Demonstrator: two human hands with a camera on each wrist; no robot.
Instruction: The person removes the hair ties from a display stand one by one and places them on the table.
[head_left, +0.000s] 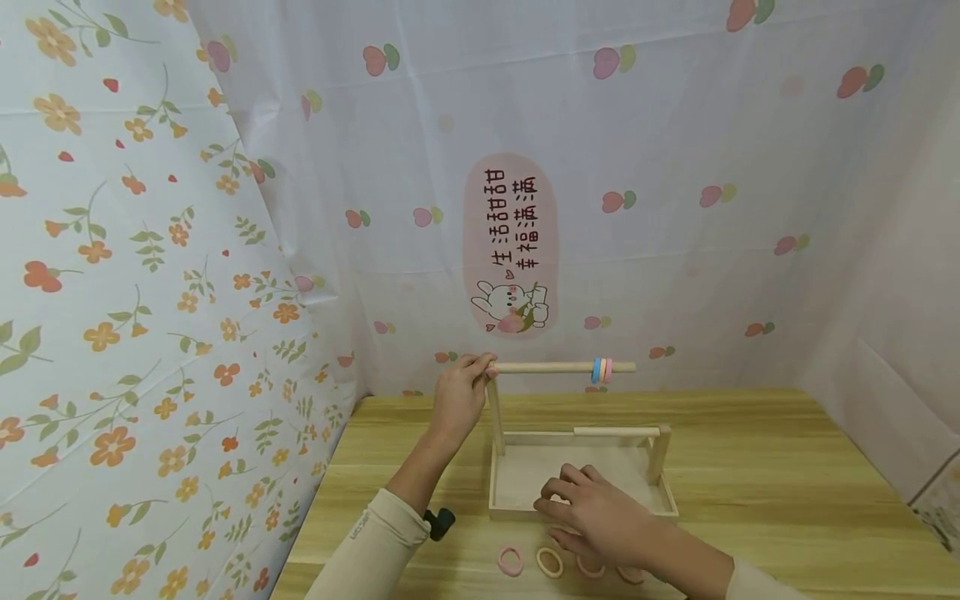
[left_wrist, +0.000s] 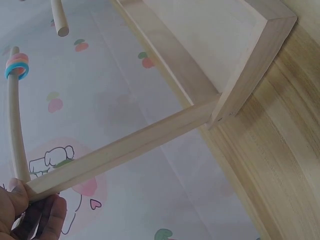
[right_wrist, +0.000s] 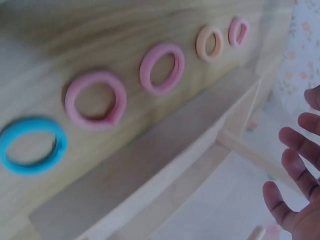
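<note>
Left hand point(head_left: 459, 390) pinches the near end of the upper dowel point(head_left: 555, 367) — three hair rings point(head_left: 602, 370) sit far along it, rightward. Right hand point(head_left: 600, 518), fingers spread and holding nothing, hovers over the tray's point(head_left: 585, 510) front rim; below it lie loose rings point(head_left: 549, 562) — two partly hidden by the wrist.

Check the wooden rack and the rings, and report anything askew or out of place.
The lower rod reaches only partway from the right post and stops in mid-air, touching no left post. The left hand holds the top rod's left end. Rings on the table lie in a tidy row; nothing is spilled.
</note>
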